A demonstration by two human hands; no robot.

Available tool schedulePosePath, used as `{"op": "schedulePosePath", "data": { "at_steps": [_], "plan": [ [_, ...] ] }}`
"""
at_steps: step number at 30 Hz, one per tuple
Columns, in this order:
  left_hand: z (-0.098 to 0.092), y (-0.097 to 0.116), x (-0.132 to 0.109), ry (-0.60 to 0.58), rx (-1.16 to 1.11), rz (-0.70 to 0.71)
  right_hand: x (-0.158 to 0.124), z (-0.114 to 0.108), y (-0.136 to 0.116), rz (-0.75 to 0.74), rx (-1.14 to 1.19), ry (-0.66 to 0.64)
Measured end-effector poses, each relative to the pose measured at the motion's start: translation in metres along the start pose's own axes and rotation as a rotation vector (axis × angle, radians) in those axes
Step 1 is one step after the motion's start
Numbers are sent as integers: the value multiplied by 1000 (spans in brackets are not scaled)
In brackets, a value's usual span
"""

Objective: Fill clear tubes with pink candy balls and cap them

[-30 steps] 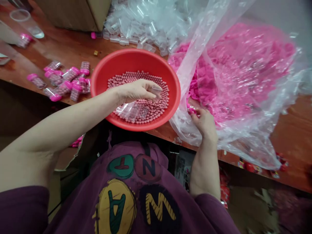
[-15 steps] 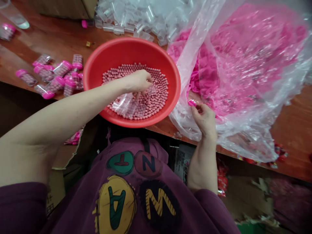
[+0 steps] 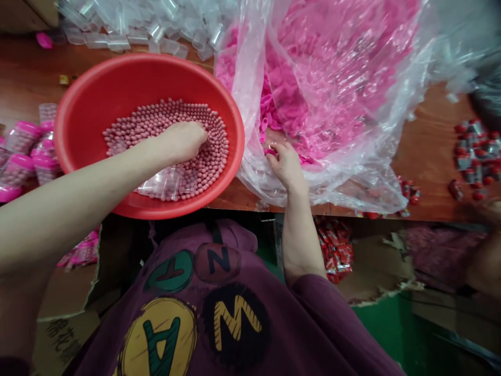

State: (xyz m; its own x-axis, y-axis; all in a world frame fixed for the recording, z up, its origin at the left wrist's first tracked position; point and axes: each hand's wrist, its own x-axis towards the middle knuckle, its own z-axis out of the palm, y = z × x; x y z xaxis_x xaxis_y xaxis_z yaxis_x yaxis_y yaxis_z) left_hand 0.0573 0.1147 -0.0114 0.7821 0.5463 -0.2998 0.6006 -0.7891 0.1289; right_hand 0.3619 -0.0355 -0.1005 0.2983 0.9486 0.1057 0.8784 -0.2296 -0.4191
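Observation:
My left hand [image 3: 183,142] is pressed down among the small pink beads [image 3: 136,122] in a red plastic basin [image 3: 148,60]. Its fingers are curled, and whatever they hold is hidden. A small clear plastic bag [image 3: 164,185] lies on the beads under my wrist. My right hand [image 3: 285,166] rests at the mouth of a large clear bag [image 3: 254,68] of pink caps [image 3: 282,89]. Its fingertips pinch a pink cap [image 3: 270,151].
Pink-capped bead bottles [image 3: 21,138] lie left of the basin on a wooden table [image 3: 35,68]. Clear plastic tubes [image 3: 136,26] are heaped behind it. Red-capped items [image 3: 475,156] lie at the right, and red packets [image 3: 334,250] sit below the table edge on cardboard [image 3: 376,266].
The view has swung right. My left hand has dropped into the beads and the clear tube it held is no longer visible. My right hand has moved up to the pink caps.

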Motion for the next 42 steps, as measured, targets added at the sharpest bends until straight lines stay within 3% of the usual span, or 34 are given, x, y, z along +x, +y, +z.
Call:
{"op": "schedulePosePath", "data": {
  "at_steps": [3, 7, 13, 15, 18, 21, 24, 29, 31, 36, 39, 42],
  "plan": [
    [-2, 15, 8, -57, 84, -77, 3, 6, 0, 17, 0, 18],
    [2, 26, 22, 5, -109, -100, 4, 6, 2, 39, 155, 99],
    [-1, 30, 18, 143, -1019, -234, 12, 6, -10, 155, 847, 258],
    [-7, 31, 11, 139, -1261, -235, 16, 3, -20, 149, 1089, 239],
    [-14, 30, -1, 119, -1520, -258, 19, -8, -39, 121, 1299, 115],
    [-17, 23, -13, 161, -1602, -272, 21, -19, -63, 61, 1349, 77],
    [-18, 12, -24, 190, -1449, -265, 24, -18, -91, -16, 1255, 148],
    [-18, -11, -25, 161, -357, -287, 22, 8, -135, -255, 1009, 312],
    [-15, -15, -17, 99, -136, -306, 19, 17, -147, -363, 893, 328],
    [1, 5, 10, 73, -209, -298, 15, 18, -155, -490, 725, 341],
    [5, 25, 20, 117, -310, -260, 16, 17, -152, -471, 702, 327],
    [1, 31, 21, 119, -449, -286, 17, 21, -149, -404, 702, 320]
  ]
}}
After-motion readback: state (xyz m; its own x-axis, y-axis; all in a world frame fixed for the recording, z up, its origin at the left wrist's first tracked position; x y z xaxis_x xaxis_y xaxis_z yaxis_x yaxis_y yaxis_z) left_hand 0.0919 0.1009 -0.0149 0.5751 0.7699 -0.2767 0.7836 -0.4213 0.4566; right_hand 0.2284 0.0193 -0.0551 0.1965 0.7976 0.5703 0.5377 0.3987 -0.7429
